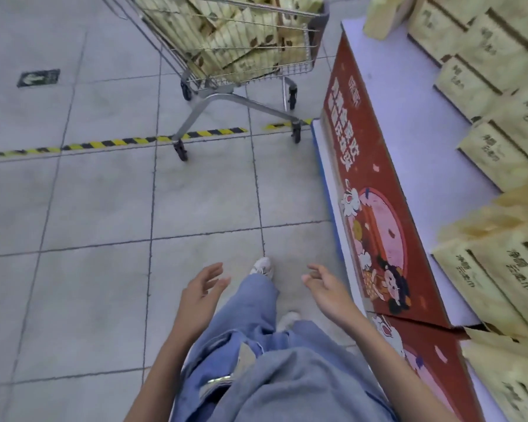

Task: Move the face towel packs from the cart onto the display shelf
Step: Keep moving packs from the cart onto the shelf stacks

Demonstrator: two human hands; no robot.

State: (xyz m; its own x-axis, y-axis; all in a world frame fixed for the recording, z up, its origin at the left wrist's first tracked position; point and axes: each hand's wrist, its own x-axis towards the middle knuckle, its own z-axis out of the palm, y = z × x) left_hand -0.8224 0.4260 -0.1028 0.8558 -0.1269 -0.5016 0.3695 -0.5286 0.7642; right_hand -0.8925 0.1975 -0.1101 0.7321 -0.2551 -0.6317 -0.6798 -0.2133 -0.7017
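On tiled floor (pixel 104 208), faces far cart (pixel 226 99) heaped with face towel packs (pixel 226 35), display shelf (pixel 415 147) right part-stocked, left hand (pixel 200 287) and right hand (pixel 326 287) spread, empty.

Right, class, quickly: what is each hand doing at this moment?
Left hand: open, holding nothing.
Right hand: open, holding nothing.

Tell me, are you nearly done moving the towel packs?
Not yet. Many stacked packs already sit on the display shelf. The left hand and right hand are both empty right now. The cart ahead holds a pile of loose packs left to move.
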